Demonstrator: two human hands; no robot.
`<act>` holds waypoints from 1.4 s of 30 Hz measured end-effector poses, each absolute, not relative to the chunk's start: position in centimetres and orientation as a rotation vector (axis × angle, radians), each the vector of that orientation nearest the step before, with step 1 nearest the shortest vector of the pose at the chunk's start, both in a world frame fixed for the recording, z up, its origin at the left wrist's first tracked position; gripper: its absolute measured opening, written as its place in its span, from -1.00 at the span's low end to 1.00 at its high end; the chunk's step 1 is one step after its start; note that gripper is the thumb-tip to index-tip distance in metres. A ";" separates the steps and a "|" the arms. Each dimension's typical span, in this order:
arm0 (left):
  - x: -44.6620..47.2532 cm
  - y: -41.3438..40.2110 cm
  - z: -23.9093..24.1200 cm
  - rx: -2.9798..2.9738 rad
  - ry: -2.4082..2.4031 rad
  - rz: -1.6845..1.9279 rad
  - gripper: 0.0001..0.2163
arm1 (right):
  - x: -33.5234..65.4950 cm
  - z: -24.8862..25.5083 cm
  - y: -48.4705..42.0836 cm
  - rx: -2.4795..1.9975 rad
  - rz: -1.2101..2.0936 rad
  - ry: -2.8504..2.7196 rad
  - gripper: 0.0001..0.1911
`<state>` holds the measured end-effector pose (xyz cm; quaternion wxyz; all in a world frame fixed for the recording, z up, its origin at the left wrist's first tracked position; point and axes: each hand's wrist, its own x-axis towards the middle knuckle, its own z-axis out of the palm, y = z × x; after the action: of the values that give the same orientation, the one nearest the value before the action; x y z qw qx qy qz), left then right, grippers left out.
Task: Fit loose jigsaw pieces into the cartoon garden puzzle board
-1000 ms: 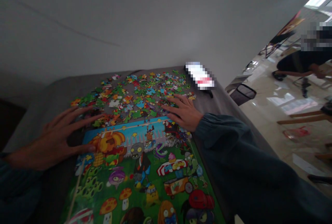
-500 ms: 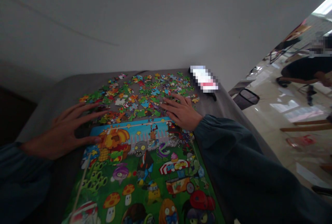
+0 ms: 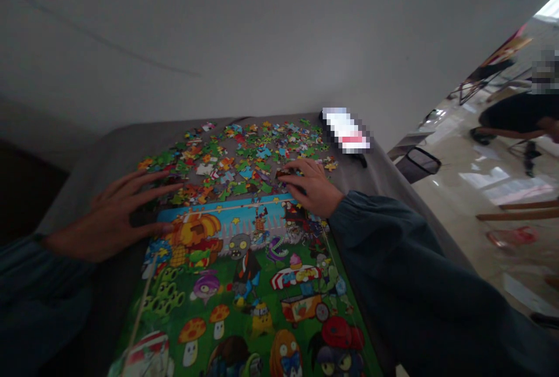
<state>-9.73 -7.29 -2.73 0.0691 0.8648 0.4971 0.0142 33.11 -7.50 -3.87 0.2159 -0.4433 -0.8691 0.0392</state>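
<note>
A colourful cartoon puzzle board [image 3: 244,301] lies in front of me, its top edge towards the wall. Behind it spreads a heap of loose jigsaw pieces [image 3: 227,162]. My left hand [image 3: 117,211] is open, fingers spread over the left end of the heap and thumb by the board's upper left corner. Between the thumb and fingers of my right hand [image 3: 312,185] is a dark brown puzzle piece [image 3: 283,173], pinched just above the board's upper right part. Part of the board's upper right edge is hidden behind that hand.
A phone [image 3: 346,130] with a blurred-out bright screen rests at the back right of the grey cloth-covered table [image 3: 113,144]. A pale wall [image 3: 262,34] rises right behind. To the right, on the shiny floor, are chair parts and a person [image 3: 519,115].
The fingers of my right hand have drawn together and now hold a dark brown puzzle piece; before, they were stretched over the pieces. My left hand stays nearly where it was.
</note>
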 end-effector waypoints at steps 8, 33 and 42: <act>-9.9 -7.2 -2.7 2.602 1.458 0.032 -0.35 | 33.4 -4.4 -7.2 -1.167 0.134 -2.398 -0.70; -10.5 -6.7 -3.6 2.635 1.382 0.099 -0.36 | 33.2 -3.9 -7.4 -1.203 0.336 -2.422 -0.62; -6.0 -11.9 2.7 2.496 1.477 0.303 -0.46 | 32.6 -2.6 -8.6 -1.094 0.252 -2.323 -0.64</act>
<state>-6.01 -11.88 2.68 0.1126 0.8505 0.5034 0.1032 32.57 -8.57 -2.63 0.2770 -0.4073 -0.8652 0.0938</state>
